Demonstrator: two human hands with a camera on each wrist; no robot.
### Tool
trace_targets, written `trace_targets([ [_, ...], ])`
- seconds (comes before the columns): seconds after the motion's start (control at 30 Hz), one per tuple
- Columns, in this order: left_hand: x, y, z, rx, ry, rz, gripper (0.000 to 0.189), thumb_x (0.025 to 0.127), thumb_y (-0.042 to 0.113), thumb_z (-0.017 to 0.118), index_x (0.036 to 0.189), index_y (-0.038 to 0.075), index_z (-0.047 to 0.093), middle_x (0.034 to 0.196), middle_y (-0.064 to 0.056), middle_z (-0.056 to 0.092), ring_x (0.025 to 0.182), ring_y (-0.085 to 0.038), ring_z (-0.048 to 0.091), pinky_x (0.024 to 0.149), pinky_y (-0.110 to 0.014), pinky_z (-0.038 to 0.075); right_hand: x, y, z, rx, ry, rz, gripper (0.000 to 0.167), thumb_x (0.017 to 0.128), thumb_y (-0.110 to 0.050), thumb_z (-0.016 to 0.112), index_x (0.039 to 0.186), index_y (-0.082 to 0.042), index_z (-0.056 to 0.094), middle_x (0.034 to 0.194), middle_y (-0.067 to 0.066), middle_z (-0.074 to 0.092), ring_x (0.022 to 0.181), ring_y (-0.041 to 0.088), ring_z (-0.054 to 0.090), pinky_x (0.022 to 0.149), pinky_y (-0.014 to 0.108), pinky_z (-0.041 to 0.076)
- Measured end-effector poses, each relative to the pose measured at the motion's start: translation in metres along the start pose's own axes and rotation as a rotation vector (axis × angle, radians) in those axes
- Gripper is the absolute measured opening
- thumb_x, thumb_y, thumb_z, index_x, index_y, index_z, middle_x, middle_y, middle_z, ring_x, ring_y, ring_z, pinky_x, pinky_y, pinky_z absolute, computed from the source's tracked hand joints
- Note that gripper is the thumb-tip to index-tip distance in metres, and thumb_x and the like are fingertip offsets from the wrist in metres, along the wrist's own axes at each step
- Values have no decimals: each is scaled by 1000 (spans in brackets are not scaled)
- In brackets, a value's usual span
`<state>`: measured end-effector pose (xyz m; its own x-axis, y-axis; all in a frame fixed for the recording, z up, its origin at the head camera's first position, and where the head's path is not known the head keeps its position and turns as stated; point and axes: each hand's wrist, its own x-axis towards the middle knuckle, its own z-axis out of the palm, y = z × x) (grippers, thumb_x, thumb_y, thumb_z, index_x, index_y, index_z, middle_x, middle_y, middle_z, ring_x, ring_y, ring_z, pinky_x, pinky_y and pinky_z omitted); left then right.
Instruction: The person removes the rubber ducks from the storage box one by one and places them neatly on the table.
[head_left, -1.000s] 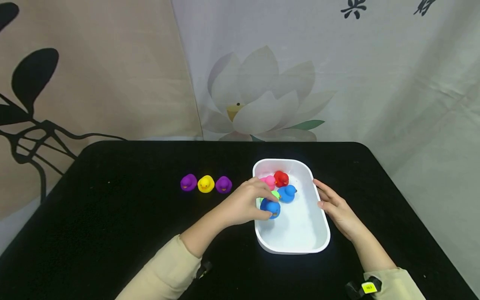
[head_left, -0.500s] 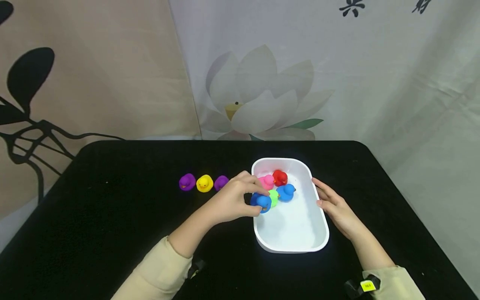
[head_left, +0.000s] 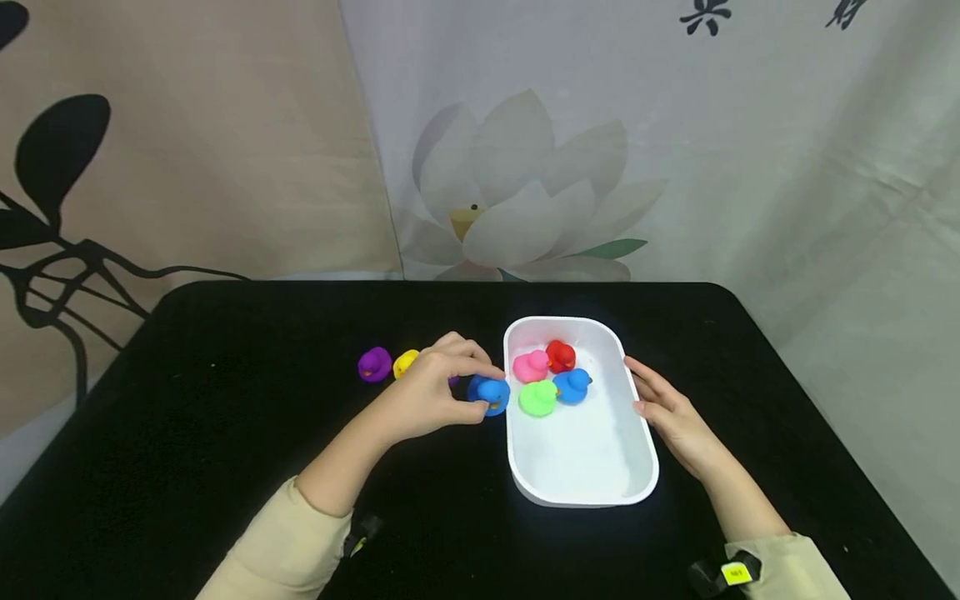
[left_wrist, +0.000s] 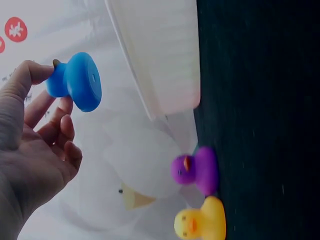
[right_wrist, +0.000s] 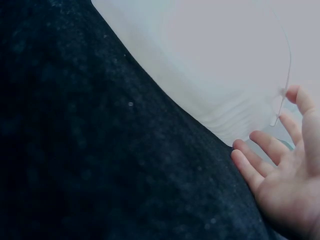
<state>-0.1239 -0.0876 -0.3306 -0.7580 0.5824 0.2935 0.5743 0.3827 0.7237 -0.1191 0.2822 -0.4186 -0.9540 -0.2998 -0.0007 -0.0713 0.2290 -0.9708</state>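
My left hand (head_left: pixel 420 396) pinches a blue rubber duck (head_left: pixel 491 394) between thumb and fingers, held up at the left rim of a white plastic tub (head_left: pixel 588 454). The left wrist view shows the flat underside of this blue duck (left_wrist: pixel 85 82) raised above the table. At the tub's right side, my right hand (head_left: pixel 681 421) touches the wall with fairly straight fingers, thumb tip at the rim. Inside the tub sit a pink duck (head_left: pixel 531 367), a red duck (head_left: pixel 561 357), a green duck (head_left: pixel 538 399) and another blue duck (head_left: pixel 573 386), grouped toward the far left.
Left of the tub, a purple duck (head_left: pixel 375 364) and a yellow duck (head_left: pixel 405 363) stand on the black table (head_left: pixel 225 417). A second purple duck (left_wrist: pixel 202 171) is mostly hidden behind my left hand in the head view. A printed curtain (head_left: pixel 750 167) hangs behind the table.
My left hand has carried the blue duck leftward from over the tub's inside to its left rim, uncovering the green duck. My right hand stays at the tub's right side.
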Motion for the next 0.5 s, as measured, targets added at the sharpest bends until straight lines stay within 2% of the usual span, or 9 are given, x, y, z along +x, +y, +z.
trace_targets([
  [0.17,-9,-5,-11,7,19,-20,30,78,11,76,107,14,73,103,8,59,100,-15,45,75,-38,53,-1,0,0,1,4,2,60,98,-17,50,151,-10,24,151,20,30,121,15,51,99,57,31],
  [0.5,-29,-17,-34,26,42,-58,32,79,10,75,110,13,72,107,5,58,104,-18,45,79,-49,50,-2,0,1,3,5,0,59,98,-17,51,151,-11,25,151,19,30,119,12,53,99,57,32],
])
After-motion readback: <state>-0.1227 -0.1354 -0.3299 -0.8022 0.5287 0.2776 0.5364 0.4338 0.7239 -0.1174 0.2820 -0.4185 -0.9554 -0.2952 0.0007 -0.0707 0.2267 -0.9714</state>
